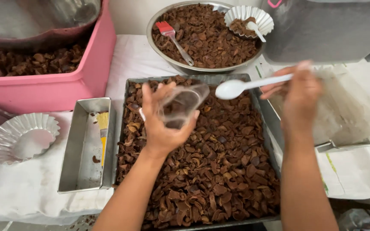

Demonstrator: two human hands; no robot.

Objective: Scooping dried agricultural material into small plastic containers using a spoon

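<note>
On the white-cloth surface (31, 188), over the grey metal tray of brown shell pieces (202, 171), the left hand (161, 122) closes around a tilted clear plastic cup (183, 105) and the right hand (298, 92) pinches a white plastic spoon (247, 85), so a loose grip could spill the contents.

I see a white plastic spoon (236, 87) and a clear, see-through cup (180, 106); the grey metal tray (202, 80) brims with dark brown shell pieces (219, 167); the tub (65, 85) is bright pink; a brush (170, 33) has red bristles, another brush (102, 128) yellow ones in a dull silver pan (76, 162); the fluted moulds (20, 137) gleam silver; the tabletop (26, 196) wears white cloth.
</note>
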